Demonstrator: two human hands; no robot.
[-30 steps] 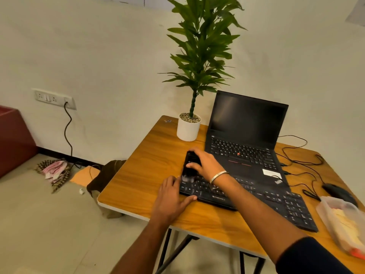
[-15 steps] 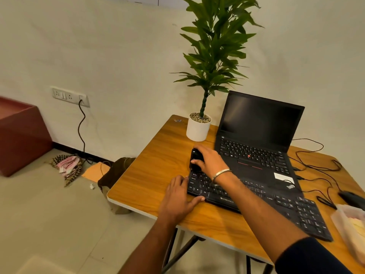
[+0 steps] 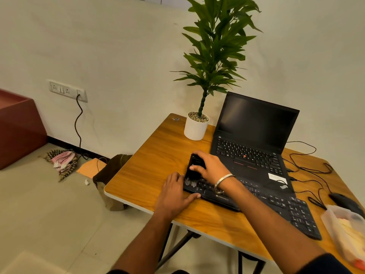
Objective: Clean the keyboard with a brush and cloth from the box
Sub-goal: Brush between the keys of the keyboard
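A plain off-white wall (image 3: 122, 46) carries a switch-and-socket plate (image 3: 67, 90) (one black cord plugged in). Pale floor tiles (image 3: 39, 224) run beneath a wooden table (image 3: 154, 165); a dark red cabinet (image 3: 17, 127) stands at the left.

Room was evenly, softly lit, warm cast, source unseen. Faint sheen lay on table (image 3: 158, 155) left of left hand (image 3: 173, 194). Brush bristles (image 3: 190, 181) beside it smeared, probably motion blur. Wide-angle bending was strong toward edges; box (image 3: 345, 234) far right of right hand (image 3: 209, 167) was soft.
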